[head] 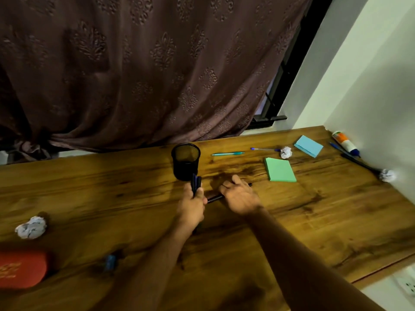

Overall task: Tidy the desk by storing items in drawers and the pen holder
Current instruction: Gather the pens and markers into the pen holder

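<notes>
Centre of the frame, both hands are busy on the wooden desk (pixel 112 182). The left hand (pixel 192 207) is wrapped around a small bunch of dark pens (pixel 195 182), their tips poking up just in front of the black mesh pen holder (pixel 186 161). The right hand (pixel 239 197) is down flat over a black pen (pixel 214 198) lying on the wood, fingers curling onto it, though the blur makes it hard to say the grip has closed.

These pens look light, stiff and smooth, so they could roll or slip; a pinch near the middle of the barrel should carry one safely. The holder appears light too and might tip if knocked at the rim.

Further right lie a teal pen (pixel 228 153), a blue pen (pixel 265 149), a green sticky-note pad (pixel 280 169) and a blue sticky-note pad (pixel 308 146), both soft-edged and best lifted by the sides. In the upper-right corner sits a glue bottle (pixel 344 142) beside more dark pens against the wall. Crumpled paper balls sit at left (pixel 31 227), centre-right (pixel 285 152) and far right (pixel 387 175).

Lower left, a red case (pixel 21 269) carries pale lettering, too blurred to read; the glue label is unreadable as well.
</notes>
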